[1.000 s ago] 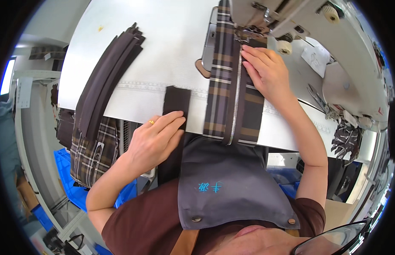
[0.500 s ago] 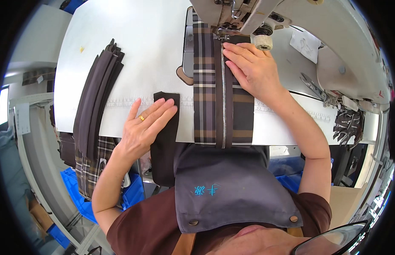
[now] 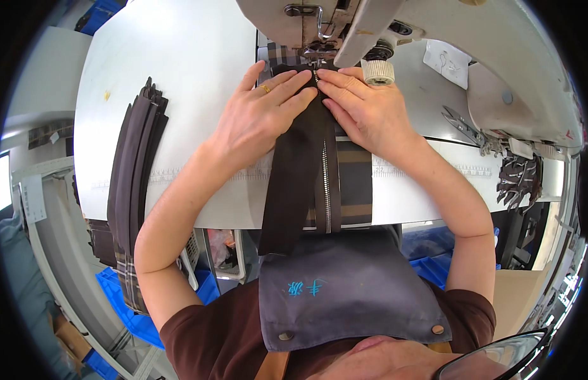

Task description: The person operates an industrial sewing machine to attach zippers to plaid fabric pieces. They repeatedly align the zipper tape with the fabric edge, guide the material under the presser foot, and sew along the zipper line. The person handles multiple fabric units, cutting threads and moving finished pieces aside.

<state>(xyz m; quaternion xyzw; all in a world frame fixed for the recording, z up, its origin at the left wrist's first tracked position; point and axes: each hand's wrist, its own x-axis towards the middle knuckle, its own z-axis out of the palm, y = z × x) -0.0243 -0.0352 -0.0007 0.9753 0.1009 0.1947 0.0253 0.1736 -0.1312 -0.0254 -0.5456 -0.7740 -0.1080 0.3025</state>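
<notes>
- The left hand [image 3: 259, 120] is laid flat, fingers stretched forward and together, palm down on a dark brown fabric strip [image 3: 294, 177]; nothing is pinched, the cloth is simply pressed to the table.
- A gold ring [image 3: 266, 89] is seen on one finger of that hand.
- The right hand [image 3: 370, 114] is spread flat as well, its fingertips [image 3: 325, 76] touching those of the other hand right at the presser foot [image 3: 316, 60] of the sewing machine [image 3: 395, 25]; no grasp is closed, the piece is held down by open palm and fingers.
- Between the two hands a zipper [image 3: 325, 183] with silvery teeth is run straight back toward the body, lying on top of a plaid fabric piece [image 3: 354, 183].
- The brown strip is draped over the near edge of the white table [image 3: 180, 76] and is left hanging against a grey apron [image 3: 351, 285].
- A stack of dark strips [image 3: 132, 171] is laid along the left side of the table, well apart from the hands.
- Scissors [image 3: 462, 123] are rested to the right of the machine, and a bunch of dark pieces [image 3: 515, 180] is seen at the far right edge.
- Blue bins [image 3: 123, 304] are glimpsed below the table on the left.
</notes>
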